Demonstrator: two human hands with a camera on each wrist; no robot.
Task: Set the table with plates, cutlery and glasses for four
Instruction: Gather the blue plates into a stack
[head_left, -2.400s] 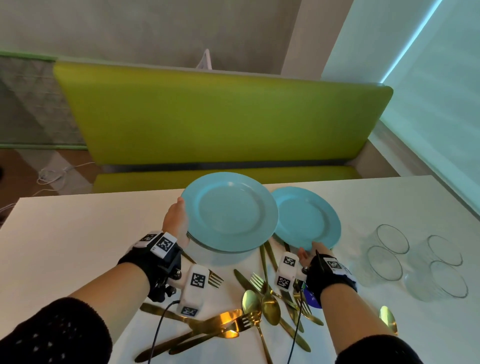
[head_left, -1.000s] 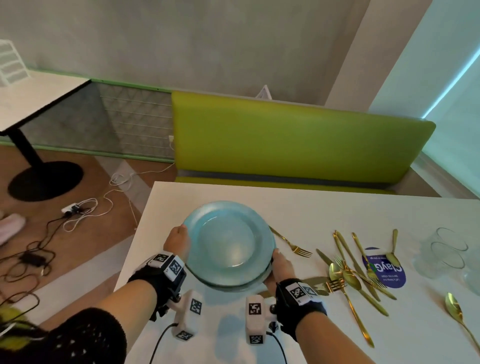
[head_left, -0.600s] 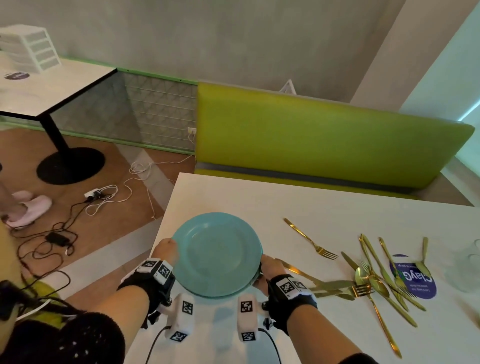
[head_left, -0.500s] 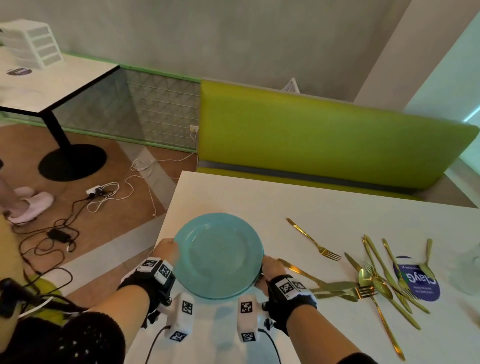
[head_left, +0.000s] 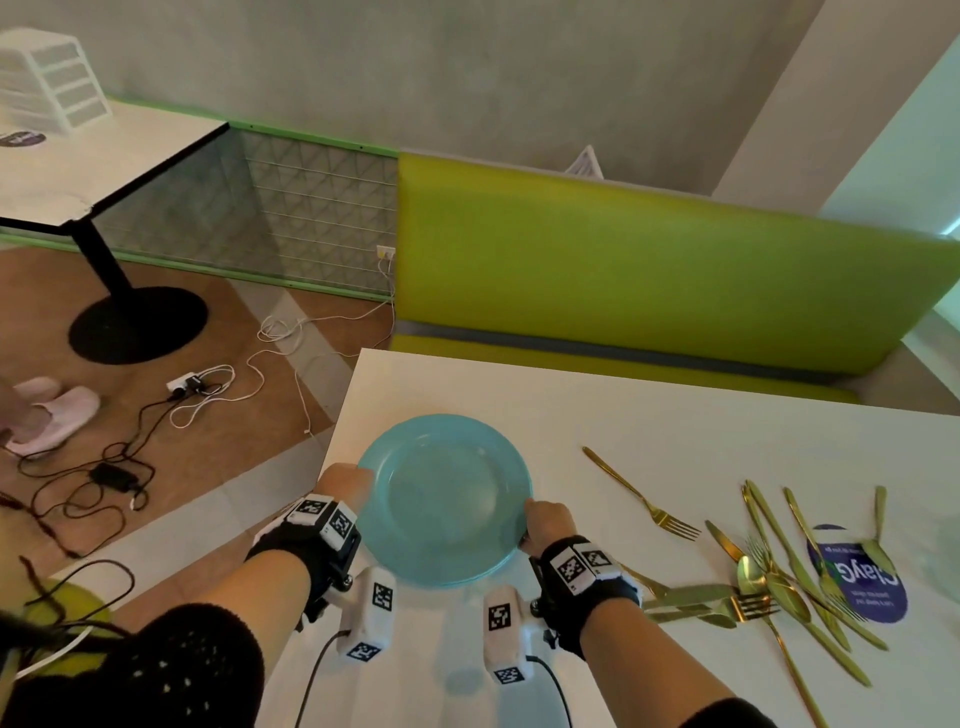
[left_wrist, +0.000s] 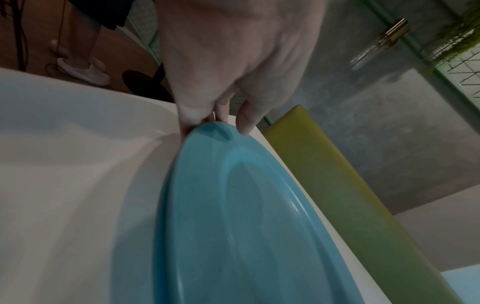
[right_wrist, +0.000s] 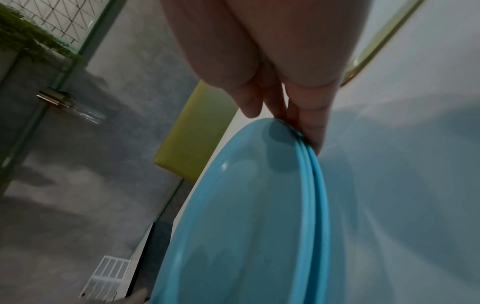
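Stack of blue plates (head_left: 444, 501): left hand (head_left: 343, 480) and right hand (head_left: 548, 519) pinch opposite rims, keeping it level above the tabletop (head_left: 675, 415) corner for placing.

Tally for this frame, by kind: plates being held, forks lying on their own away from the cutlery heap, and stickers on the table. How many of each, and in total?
blue plates: 2 (two stacked rims show in the right wrist view)
gold fork lying apart: 1
purple sticker: 1
Total: 4
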